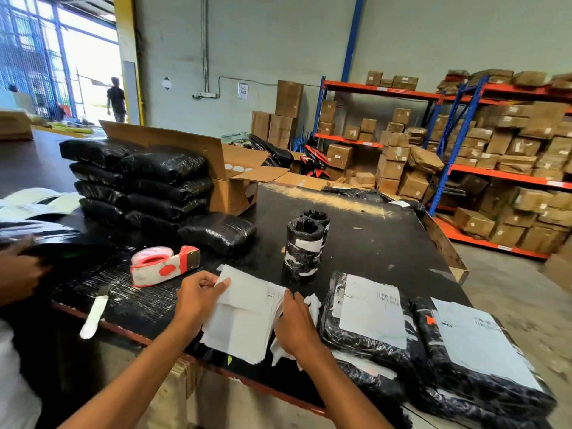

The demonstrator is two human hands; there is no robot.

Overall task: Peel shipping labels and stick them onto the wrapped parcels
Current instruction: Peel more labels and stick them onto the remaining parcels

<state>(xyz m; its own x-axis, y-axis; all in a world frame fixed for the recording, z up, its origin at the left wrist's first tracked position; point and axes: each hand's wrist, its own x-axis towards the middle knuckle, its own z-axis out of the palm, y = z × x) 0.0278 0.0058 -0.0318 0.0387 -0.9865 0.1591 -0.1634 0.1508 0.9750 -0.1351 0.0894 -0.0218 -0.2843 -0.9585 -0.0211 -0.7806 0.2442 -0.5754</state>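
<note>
A stack of white shipping labels (pixel 244 317) lies at the near edge of the black table (pixel 371 243). My left hand (pixel 198 297) pinches the top sheet's upper left corner, lifting it. My right hand (pixel 297 323) presses on the stack's right side, fingers around the sheet edges. To the right lie two black wrapped parcels with white labels stuck on them, one (pixel 368 320) beside the stack and one (pixel 476 351) at the far right. A pile of unlabelled black parcels (pixel 139 184) stands at the back left.
A red and white tape dispenser (pixel 164 264) and a white-handled knife (pixel 94 312) lie left of the labels. Two upright black wrapped cylinders (pixel 303 246) stand mid-table. An open cardboard box (pixel 235 178) sits behind. Another person's hand (pixel 18 270) is at the left edge. Shelves of cartons (pixel 495 156) fill the right.
</note>
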